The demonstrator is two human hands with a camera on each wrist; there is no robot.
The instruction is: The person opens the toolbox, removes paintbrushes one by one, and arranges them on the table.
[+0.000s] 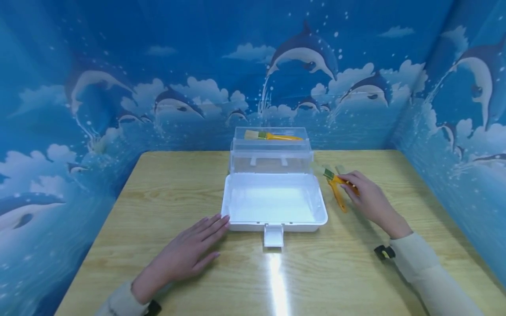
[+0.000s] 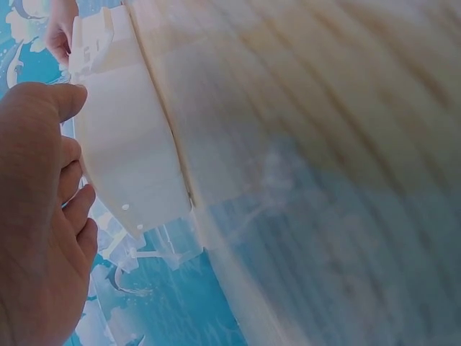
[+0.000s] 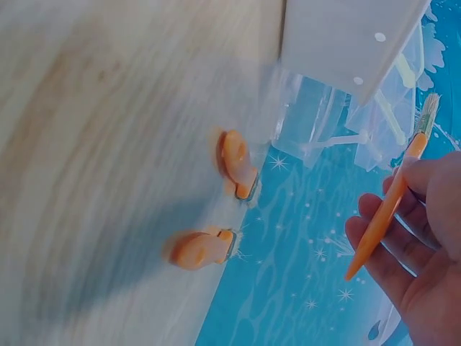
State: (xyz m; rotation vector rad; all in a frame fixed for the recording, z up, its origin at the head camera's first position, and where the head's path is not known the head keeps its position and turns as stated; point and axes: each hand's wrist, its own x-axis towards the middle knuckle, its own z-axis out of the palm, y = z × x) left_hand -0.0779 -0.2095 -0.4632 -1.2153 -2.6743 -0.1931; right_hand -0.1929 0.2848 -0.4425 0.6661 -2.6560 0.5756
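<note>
Here the right hand (image 1: 368,196) pinches a brush (image 3: 387,207) by its handle over the desk's (image 1: 178,188) right half; the left hand (image 1: 189,249), fingers extended, touches the box's (image 1: 245,228) near-left corner, seemingly steadying it.

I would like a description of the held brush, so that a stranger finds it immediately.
On the table, find the open white box. To its right, the right hand pinches an orange-handled brush, the only brush lifted off its support.
</note>
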